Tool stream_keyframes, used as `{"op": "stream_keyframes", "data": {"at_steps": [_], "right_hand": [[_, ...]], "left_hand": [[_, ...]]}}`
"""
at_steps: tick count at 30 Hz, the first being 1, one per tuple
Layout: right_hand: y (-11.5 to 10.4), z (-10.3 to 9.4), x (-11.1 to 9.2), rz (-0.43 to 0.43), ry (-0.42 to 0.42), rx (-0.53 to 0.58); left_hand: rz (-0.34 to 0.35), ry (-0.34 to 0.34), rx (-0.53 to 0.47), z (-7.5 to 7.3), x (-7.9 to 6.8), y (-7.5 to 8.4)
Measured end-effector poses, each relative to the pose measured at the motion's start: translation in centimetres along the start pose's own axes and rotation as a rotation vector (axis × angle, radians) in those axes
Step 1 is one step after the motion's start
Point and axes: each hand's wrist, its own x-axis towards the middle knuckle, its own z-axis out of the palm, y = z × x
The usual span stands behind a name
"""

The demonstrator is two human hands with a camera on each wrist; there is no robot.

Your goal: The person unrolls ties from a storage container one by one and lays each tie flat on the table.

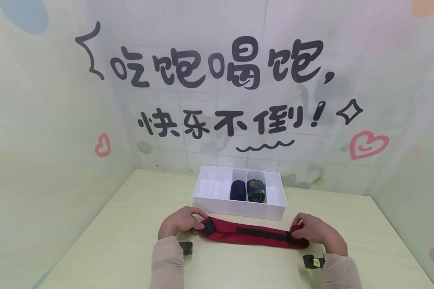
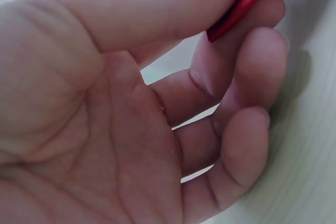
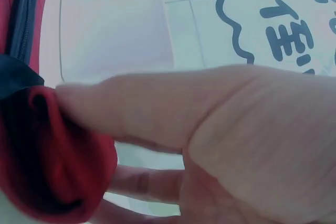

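The left hand (image 1: 182, 221) pinches one end of the red tie (image 1: 226, 238); the right hand (image 1: 316, 230) pinches the other, curled end. It stretches before the white box (image 1: 238, 209). A blue roll (image 1: 238, 190) and a flowery roll (image 1: 256, 190) sit inside; the tie looks mostly unrolled.

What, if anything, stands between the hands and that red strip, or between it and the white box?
Nothing visible does: the left hand and right hand pinch the red strip near its opposite ends, and only tabletop shows between it and the white box.
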Motion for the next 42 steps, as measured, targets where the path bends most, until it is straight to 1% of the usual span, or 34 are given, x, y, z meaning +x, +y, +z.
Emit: {"op": "stream_keyframes", "data": {"at_steps": [2,5,10,15,19,25,28,31,34,36,42], "right_hand": [[0.1,-0.1,0.0,-0.007,0.02,-0.029],[0.1,-0.1,0.1,-0.023,0.03,-0.023],[0.2,0.2,0.3,-0.058,0.012,-0.001],[0.4,0.9,0.4,-0.025,0.01,0.003],[0.6,0.9,0.6,0.017,0.021,0.006],[1.2,-0.2,0.4,0.025,0.018,0.017],[1.8,-1.0,0.0,0.006,0.003,0.034],[2.5,-1.7,-0.5,-0.044,-0.016,0.037],[3.0,-2.2,-0.9,-0.071,-0.023,0.027],[3.1,-2.4,-1.1,-0.063,-0.018,0.018],[3.6,-2.5,-1.4,0.003,-0.012,-0.022]], "left_hand": [[0.001,0.001,0.004,0.0,0.0,0.0],[0.002,0.001,0.007,0.0,0.0,0.0],[-0.001,-0.003,0.004,0.0,0.0,0.0],[-0.004,-0.004,-0.001,0.0,0.0,0.0],[-0.002,-0.003,0.004,0.0,0.0,0.0],[0.001,0.003,0.007,-0.1,-0.2,0.0],[0.0,0.003,0.001,-0.2,-0.3,0.0],[0.0,0.001,0.004,-0.3,-0.2,0.0],[0.008,-0.001,0.006,-0.4,-0.2,-0.1],[0.011,-0.004,0.005,-0.4,-0.2,-0.2],[0.017,-0.008,-0.001,-0.4,-0.1,-0.3]]}}
